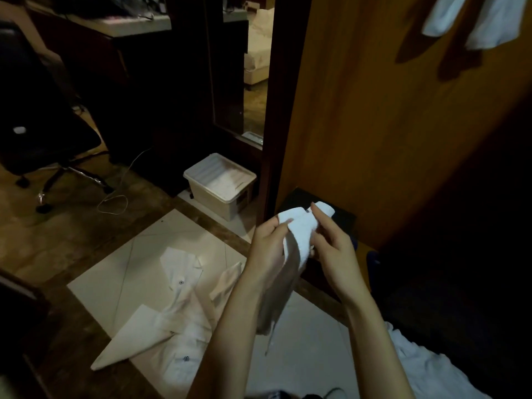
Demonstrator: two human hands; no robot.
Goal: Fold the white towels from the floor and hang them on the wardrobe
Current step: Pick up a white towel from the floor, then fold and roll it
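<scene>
**Both hands holding a white towel in front of the wardrobe**

Nearest the camera, two bare forearms are reaching forward and up from the bottom edge, converging on a small white towel held in the air. The left hand is showing its back to the camera, its fingers curled round the towel's upper left part, with the fingertips pinching the top edge. The right hand is also gripping the towel, its fingers bent round the right side and one fingertip standing up beside the top corner. The towel's long axis is running nearly up and down, leaning slightly to the right at the top; its upper end is bunched between the hands and its lower end is hanging loose below the left wrist, tapering to a thin trailing corner.

Below and left, more white cloths are lying crumpled on the pale floor tiles, their long shapes pointing diagonally. Small dark round marks are showing on them, too small to read. A white cloth is lying at the lower right.

Farther off, a lidded white plastic box is sitting on the floor beside the wardrobe's wooden panel. An office chair is standing at the left, with a thin white cable looping near it. At the top right, two white towels are hanging against the wardrobe.
</scene>
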